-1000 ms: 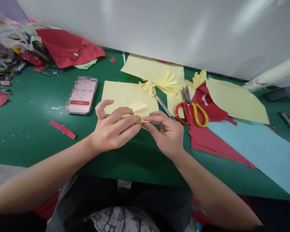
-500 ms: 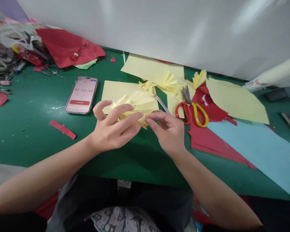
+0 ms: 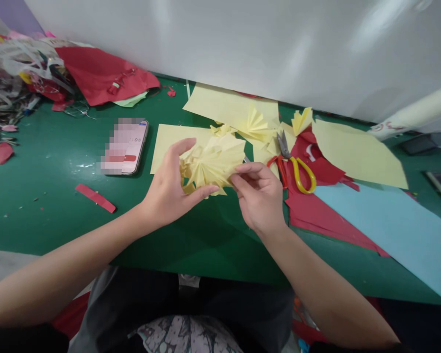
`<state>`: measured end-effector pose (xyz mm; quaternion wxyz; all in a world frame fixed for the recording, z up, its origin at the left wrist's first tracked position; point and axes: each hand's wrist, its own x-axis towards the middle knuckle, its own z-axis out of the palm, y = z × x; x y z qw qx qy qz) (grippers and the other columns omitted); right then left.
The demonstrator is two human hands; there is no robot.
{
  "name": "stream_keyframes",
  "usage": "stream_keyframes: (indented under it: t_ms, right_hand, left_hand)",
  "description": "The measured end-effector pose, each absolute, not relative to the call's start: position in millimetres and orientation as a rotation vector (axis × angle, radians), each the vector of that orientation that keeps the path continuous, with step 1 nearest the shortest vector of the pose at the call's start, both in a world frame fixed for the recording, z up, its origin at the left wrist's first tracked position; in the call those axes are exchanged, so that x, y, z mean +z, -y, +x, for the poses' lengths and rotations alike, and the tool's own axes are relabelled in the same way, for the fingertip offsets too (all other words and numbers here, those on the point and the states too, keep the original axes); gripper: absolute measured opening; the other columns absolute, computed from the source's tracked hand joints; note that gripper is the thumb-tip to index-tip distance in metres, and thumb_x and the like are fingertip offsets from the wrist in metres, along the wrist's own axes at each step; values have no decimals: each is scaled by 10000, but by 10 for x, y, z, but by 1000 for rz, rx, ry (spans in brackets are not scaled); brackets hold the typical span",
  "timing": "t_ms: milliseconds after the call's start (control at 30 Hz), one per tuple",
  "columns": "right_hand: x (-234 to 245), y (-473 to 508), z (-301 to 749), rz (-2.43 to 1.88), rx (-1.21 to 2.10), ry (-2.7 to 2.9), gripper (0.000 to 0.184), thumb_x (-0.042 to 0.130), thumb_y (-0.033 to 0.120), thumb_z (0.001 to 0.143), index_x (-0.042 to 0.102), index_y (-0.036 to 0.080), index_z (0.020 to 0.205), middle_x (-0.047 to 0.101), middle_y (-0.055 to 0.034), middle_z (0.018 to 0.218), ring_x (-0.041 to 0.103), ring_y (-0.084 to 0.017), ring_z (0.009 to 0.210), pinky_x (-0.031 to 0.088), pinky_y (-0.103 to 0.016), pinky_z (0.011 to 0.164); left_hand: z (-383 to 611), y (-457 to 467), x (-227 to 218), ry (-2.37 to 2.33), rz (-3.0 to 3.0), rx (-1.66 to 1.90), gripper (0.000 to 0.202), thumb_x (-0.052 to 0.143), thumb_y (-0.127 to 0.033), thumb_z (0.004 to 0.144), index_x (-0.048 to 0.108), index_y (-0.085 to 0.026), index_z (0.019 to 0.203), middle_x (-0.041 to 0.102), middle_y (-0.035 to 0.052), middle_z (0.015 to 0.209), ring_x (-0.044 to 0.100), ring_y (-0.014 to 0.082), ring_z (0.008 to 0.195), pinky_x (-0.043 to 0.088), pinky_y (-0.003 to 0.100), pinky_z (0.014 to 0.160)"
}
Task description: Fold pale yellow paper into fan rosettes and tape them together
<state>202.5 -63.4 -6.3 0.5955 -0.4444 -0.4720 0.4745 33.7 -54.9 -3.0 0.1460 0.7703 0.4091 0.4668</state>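
Green table (image 3: 40,196) against a plain white wall (image 3: 242,39), covered in craft paper. Both hands are raised just above the table near its middle, holding a pleated yellow paper fan (image 3: 213,162). Left hand (image 3: 169,191) is cupped around the fan's left side, thumb up along its left edge and fingers curled under and across its lower part, so a loose but closed hold. Right hand (image 3: 259,198) pinches the fan's right lower edge between thumb and fingertips, with the other fingers folded in. The fan is spread open, pleats radiating outward, and is held tilted toward the camera (the lower centre is hidden by the left fingers). Behind the fan a flat yellow sheet (image 3: 165,142) lies on the table, and just left of that is a phone (image 3: 125,147) with its screen blurred. Red-and-yellow-handled scissors (image 3: 294,166) lie just right of the right hand, on red paper (image 3: 316,206). A light blue sheet (image 3: 389,225) overlaps the red paper to the right, and a larger yellow sheet (image 3: 356,152) lies behind it. Another folded yellow fan (image 3: 255,125) rests on yellow paper near the wall. A small red strip (image 3: 95,197) lies on the table left of the left forearm. A crumpled red sheet (image 3: 99,73) and a scrap pile (image 3: 14,73) sit at the far left.
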Motion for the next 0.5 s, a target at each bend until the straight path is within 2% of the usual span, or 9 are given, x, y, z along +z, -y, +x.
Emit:
stream_keyframes:
  t_ms: [100, 267, 400, 500]
  right_hand:
    - [-66, 635, 2027, -1037, 1096, 1164, 101, 634, 166, 677, 579, 226, 738, 599, 45, 725, 591, -72, 688, 519, -228, 673]
    - [-60, 644, 2023, -1031, 986, 1384, 125, 585, 185, 711, 523, 239, 805, 558, 17, 841, 574, -108, 824, 514, -246, 689]
    - [-49, 636, 2028, -1101, 748, 1433, 191, 540, 216, 748, 419, 276, 883, 488, 7, 963, 546, -108, 856, 503, -237, 683]
    - [-41, 639, 2041, -1131, 678, 1453, 247, 493, 251, 794, 388, 313, 1009, 473, -19, 1063, 543, -132, 889, 506, -269, 700]
  left_hand:
    - [345, 561, -25, -1153, 2068, 1191, 664, 697, -356, 644, 330, -203, 1176, 483, 113, 1164, 528, 230, 1061, 492, 352, 831]
    - [357, 575, 6, -1153, 2091, 1164, 566, 695, -230, 622, 400, -188, 1104, 548, 86, 1078, 574, 197, 964, 508, 304, 752]
    - [353, 563, 11, -1202, 2170, 1176, 505, 671, -176, 628, 439, -168, 1075, 577, 75, 1044, 577, 177, 936, 500, 301, 783]
    - [349, 551, 12, -1208, 2276, 1186, 505, 672, -144, 616, 451, -162, 1070, 577, 79, 1070, 560, 185, 990, 486, 309, 838]
